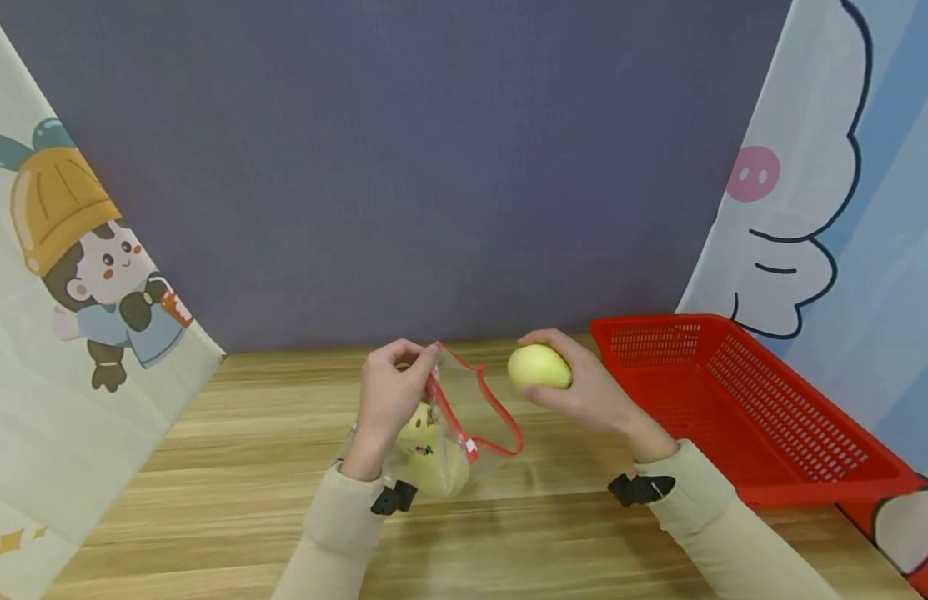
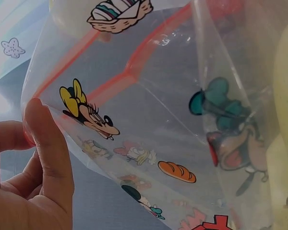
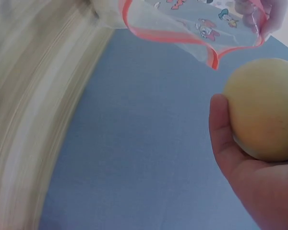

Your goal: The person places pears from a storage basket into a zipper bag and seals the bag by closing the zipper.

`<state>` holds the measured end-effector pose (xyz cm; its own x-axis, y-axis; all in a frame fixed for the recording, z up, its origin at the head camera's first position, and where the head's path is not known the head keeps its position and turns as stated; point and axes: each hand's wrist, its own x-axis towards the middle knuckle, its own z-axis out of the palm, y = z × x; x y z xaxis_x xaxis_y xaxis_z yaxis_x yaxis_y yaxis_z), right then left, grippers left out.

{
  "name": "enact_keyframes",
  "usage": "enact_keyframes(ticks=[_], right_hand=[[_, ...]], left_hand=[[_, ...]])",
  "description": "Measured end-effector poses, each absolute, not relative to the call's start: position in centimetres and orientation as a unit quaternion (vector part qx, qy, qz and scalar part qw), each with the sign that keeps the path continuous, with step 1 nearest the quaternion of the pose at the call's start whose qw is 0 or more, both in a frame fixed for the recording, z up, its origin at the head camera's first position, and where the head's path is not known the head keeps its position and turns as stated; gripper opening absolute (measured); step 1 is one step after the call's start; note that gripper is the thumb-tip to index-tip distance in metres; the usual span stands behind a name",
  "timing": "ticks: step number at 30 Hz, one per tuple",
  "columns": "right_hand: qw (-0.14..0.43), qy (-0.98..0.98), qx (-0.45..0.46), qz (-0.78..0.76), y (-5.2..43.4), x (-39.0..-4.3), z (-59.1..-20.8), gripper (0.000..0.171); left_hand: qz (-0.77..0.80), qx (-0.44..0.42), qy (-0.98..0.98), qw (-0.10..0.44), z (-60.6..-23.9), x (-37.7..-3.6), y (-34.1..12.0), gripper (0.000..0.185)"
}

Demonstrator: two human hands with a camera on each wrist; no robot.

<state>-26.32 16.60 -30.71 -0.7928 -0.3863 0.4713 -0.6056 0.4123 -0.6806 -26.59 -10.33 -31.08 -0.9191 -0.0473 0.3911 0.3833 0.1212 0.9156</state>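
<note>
staged tabletop booth — wooden table (image 1: 231, 467) | cartoon curtains (image 1: 73, 275) — grey backdrop (image 1: 403, 167)

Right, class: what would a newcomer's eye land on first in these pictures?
The yellow fruit held in the right hand at mid-table, beside the open mouth of a clear cartoon-printed bag that the left hand pinches up. Then the red basket on the right.

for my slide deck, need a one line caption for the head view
Left hand pinches open a clear zip bag while right hand holds a yellow fruit beside it.
</note>
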Motion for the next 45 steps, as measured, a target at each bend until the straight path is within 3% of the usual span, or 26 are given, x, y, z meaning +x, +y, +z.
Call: enact_keyframes(ticks=[11,45], right_hand=[[0.135,-0.838,0.294,0.439,14.8,-26.0,-31.6,0.052],[0.110,-0.819,0.344,0.446,10.7,-25.7,-33.1,0.054]], left_hand=[[-0.651,-0.115,-0.733,0.162,-31.0,-26.5,-10.5,0.023],[-0.649,-0.114,-0.735,0.160,-30.9,-26.5,-10.7,0.023]])
